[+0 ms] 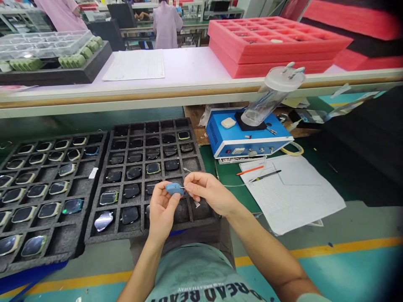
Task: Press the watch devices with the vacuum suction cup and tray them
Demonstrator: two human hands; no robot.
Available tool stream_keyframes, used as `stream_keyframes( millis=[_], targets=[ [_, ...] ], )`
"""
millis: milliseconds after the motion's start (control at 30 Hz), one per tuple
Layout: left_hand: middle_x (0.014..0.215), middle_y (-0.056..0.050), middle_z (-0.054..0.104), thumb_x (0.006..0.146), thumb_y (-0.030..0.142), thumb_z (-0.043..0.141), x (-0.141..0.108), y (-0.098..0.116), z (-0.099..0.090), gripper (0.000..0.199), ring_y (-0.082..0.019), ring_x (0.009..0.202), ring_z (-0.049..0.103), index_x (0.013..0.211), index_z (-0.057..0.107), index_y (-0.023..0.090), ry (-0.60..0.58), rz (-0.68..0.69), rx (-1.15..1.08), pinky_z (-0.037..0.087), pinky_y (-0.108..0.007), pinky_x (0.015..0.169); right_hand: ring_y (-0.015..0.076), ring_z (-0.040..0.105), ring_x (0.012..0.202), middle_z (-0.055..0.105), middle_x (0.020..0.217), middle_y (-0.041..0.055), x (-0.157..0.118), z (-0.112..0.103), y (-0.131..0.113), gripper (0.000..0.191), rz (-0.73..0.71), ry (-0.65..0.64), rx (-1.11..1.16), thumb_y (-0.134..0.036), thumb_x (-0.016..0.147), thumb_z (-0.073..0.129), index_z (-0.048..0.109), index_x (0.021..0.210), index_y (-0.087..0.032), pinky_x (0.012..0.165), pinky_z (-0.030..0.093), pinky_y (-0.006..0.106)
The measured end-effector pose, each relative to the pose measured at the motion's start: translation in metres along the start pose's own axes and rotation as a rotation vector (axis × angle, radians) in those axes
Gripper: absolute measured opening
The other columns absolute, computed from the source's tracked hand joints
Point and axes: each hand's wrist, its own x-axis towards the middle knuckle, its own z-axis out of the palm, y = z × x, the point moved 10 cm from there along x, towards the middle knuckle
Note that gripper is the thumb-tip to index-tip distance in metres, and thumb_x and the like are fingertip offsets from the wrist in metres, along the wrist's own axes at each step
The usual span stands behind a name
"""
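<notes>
Closely pinched between the thumb and fingertips of the left hand, a small blue plastic piece was held just above a black foam tray. Its long axis was laid nearly level across the view, running from the left hand toward the right hand, with its narrower end pointed right. A thin metal tip was seen at that end, pinched between the thumb and forefinger of the right hand, whose other fingers were curled loosely. Both hands were held close together, the blue piece between them and partly covered by the left thumb.

Rounded-square dark device bodies were seated in the tray's compartments, and a second foam tray was placed just to its left. To the right, on the green worktop, a blue bench unit was set, with a clear lidded canister tilted on top. Printed papers were laid nearby, with an orange pen and a black pen close by. Stacked pink foam trays were kept on the shelf above.
</notes>
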Motion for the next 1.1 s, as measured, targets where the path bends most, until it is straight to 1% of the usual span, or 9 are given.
stream_keyframes(
  millis=[100,233,367,567,767,967,1100],
  targets=[
    [0.099,-0.003,0.068,0.087,0.030,0.077,0.000,-0.001,0.000,0.027,-0.013,0.091,0.066,0.108,0.063,0.022,-0.005,-0.007,-0.006,0.057,-0.024,0.084,0.0073,0.043,0.055,0.054,0.066,-0.0033,0.000,-0.001,0.006,0.034,0.019,0.007,0.006,-0.047,0.080,0.080,0.065,0.081,-0.016,0.049,0.035,0.019],
    [0.099,-0.003,0.068,0.086,0.031,0.078,-0.001,-0.001,-0.001,0.028,-0.014,0.091,0.066,0.109,0.065,0.022,0.010,-0.018,-0.022,0.058,-0.024,0.080,0.0076,0.046,0.055,0.056,0.066,-0.0024,0.000,-0.003,0.013,0.033,0.041,0.000,-0.006,-0.045,0.079,0.081,0.068,0.083,-0.016,0.049,0.038,0.019],
    [0.100,-0.003,0.069,0.085,0.030,0.079,-0.001,-0.001,0.001,0.027,-0.014,0.090,0.067,0.108,0.066,0.023,-0.002,-0.024,-0.024,0.059,-0.024,0.079,0.0082,0.048,0.056,0.059,0.067,-0.0016,0.000,-0.011,0.013,0.033,0.037,0.033,-0.028,-0.045,0.077,0.082,0.069,0.084,-0.016,0.049,0.040,0.019],
    [0.097,-0.003,0.072,0.084,0.030,0.080,-0.001,-0.005,0.003,0.029,-0.013,0.089,0.068,0.108,0.067,0.022,-0.022,-0.084,0.017,0.058,-0.021,0.077,0.0078,0.047,0.055,0.059,0.069,-0.0015,-0.002,-0.017,0.013,0.033,0.041,0.036,-0.040,-0.046,0.079,0.081,0.068,0.083,-0.016,0.049,0.042,0.019],
    [0.095,-0.003,0.072,0.084,0.032,0.080,0.000,-0.006,0.006,0.029,-0.013,0.084,0.067,0.108,0.067,0.020,-0.040,-0.114,0.001,0.059,-0.021,0.072,0.0078,0.047,0.055,0.057,0.068,-0.0022,-0.002,-0.014,0.019,0.034,0.067,-0.008,0.002,-0.046,0.080,0.081,0.067,0.084,-0.016,0.050,0.043,0.020],
    [0.097,-0.004,0.072,0.083,0.033,0.080,0.000,-0.007,0.005,0.032,-0.014,0.086,0.067,0.110,0.068,0.020,-0.020,-0.135,0.004,0.059,-0.022,0.072,0.0086,0.049,0.057,0.056,0.069,-0.0025,-0.003,-0.014,0.021,0.035,0.071,0.011,0.013,-0.048,0.081,0.080,0.065,0.085,-0.017,0.051,0.042,0.021],
    [0.098,-0.005,0.073,0.083,0.034,0.080,-0.001,-0.007,0.005,0.033,-0.014,0.087,0.067,0.110,0.069,0.020,-0.022,-0.143,0.016,0.059,-0.022,0.072,0.0086,0.049,0.057,0.055,0.068,-0.0031,-0.004,-0.015,0.019,0.035,0.057,0.025,-0.020,-0.048,0.081,0.079,0.065,0.085,-0.017,0.053,0.043,0.021]
  ],
)
